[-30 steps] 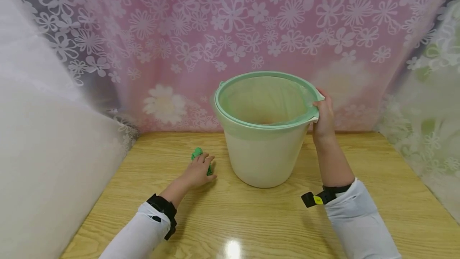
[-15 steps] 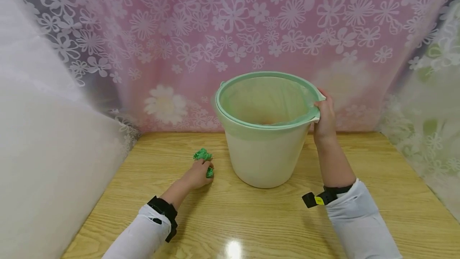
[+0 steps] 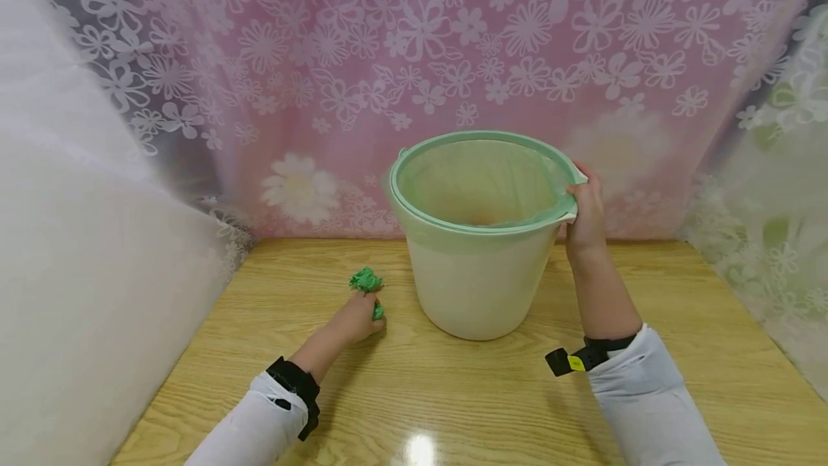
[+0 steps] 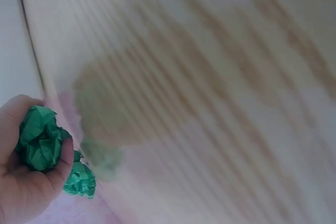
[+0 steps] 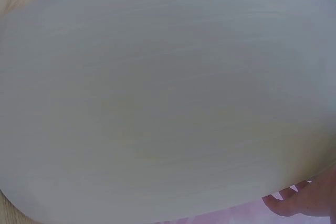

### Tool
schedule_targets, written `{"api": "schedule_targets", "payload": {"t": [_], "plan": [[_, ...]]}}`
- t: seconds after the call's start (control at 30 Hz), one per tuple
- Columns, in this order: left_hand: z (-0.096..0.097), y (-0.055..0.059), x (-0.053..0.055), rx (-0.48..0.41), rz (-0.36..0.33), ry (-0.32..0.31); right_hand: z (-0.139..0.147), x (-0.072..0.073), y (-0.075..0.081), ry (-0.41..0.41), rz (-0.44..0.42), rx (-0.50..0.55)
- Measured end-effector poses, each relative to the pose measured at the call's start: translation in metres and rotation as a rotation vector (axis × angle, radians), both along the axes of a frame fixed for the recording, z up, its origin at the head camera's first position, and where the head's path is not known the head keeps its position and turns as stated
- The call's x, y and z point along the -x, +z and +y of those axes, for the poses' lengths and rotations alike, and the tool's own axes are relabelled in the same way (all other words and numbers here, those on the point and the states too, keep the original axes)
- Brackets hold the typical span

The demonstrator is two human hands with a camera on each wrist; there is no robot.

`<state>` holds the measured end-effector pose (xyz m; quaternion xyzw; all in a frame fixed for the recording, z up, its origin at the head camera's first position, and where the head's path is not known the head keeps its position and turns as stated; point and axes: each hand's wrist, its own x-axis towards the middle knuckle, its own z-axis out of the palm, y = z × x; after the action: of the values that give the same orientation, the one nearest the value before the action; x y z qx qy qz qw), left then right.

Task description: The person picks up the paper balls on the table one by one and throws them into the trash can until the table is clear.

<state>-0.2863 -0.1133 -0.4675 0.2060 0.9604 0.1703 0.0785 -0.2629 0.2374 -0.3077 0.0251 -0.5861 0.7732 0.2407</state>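
Note:
My left hand (image 3: 354, 317) curls its fingers round a crumpled ball of green paper (image 4: 41, 139), low over the table left of the bucket. Just beyond the knuckles lies a second crumpled green paper ball (image 3: 366, 280), apart from the hand in the head view. A cream trash bucket (image 3: 475, 286) with a pale green rim stands upright, lined with a thin clear bag (image 3: 479, 175). On its right side my right hand (image 3: 587, 211) grips the rim by the spout-like handle, thumb on top. Something reddish at the bottom of the bucket is mostly hidden.
The wooden table (image 3: 414, 394) runs back to a pink flowered curtain (image 3: 414, 56) close behind the bucket. A white sheet (image 3: 97, 250) hangs along the left edge, and a pale flowered curtain (image 3: 770, 236) along the right.
My left hand was spread over the green paper balls; its fingers have since curled round the nearer one, and the farther ball is uncovered. The right hand and bucket stay put.

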Motion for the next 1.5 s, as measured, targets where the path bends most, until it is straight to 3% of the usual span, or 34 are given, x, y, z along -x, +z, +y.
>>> {"api": "schedule_targets", "payload": {"t": [0.17,0.47,0.63,0.77,0.97,1.2,1.5], "plan": [[0.002,0.008,-0.002,-0.089,0.032,0.014,0.001,0.000,0.000,-0.007,-0.004,-0.004],[0.004,0.038,-0.001,-0.225,0.085,0.083,0.001,0.000,-0.001,-0.008,0.000,-0.020],[0.003,0.060,0.003,-0.359,0.040,0.114,0.001,-0.001,-0.003,-0.010,-0.008,-0.016],[0.002,0.083,0.006,-0.513,0.075,0.159,0.002,0.000,-0.003,-0.010,-0.004,-0.026],[0.005,0.130,0.000,-0.634,0.262,0.194,0.001,0.001,-0.002,-0.012,0.006,-0.024],[0.021,0.180,-0.002,-0.709,0.352,0.182,0.000,0.000,-0.001,0.001,0.012,-0.007],[0.047,0.221,-0.005,-0.728,0.488,0.099,0.000,0.000,-0.002,-0.005,-0.005,-0.013]]}}
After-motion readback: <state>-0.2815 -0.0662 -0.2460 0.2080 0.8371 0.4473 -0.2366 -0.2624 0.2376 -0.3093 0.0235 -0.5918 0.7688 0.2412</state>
